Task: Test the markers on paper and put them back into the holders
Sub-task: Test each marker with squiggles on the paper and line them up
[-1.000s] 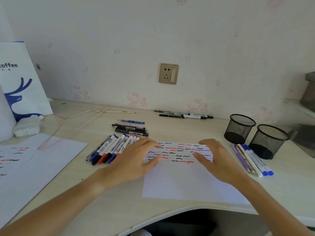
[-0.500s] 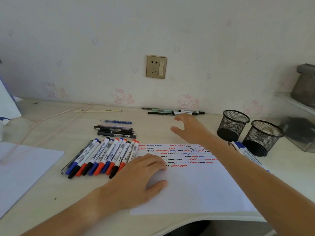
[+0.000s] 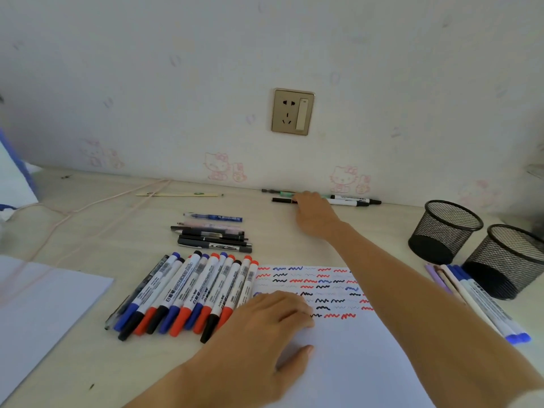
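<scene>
Right hand has advanced from above the paper to the pens along the wall; left hand remains on the sheet.

Landmark: test paper, lying on the bench and marked with red, blue and black squiggles. Right hand is beyond the paper's far edge, over a black pen; whether its fingers pinch that pen cannot be told. Left hand rests flat on the paper's left part, fingers relaxed and close together. Row of whiteboard markers lies just left of the paper. Two mesh holders stand to the paper's right, with more markers lying between.
</scene>
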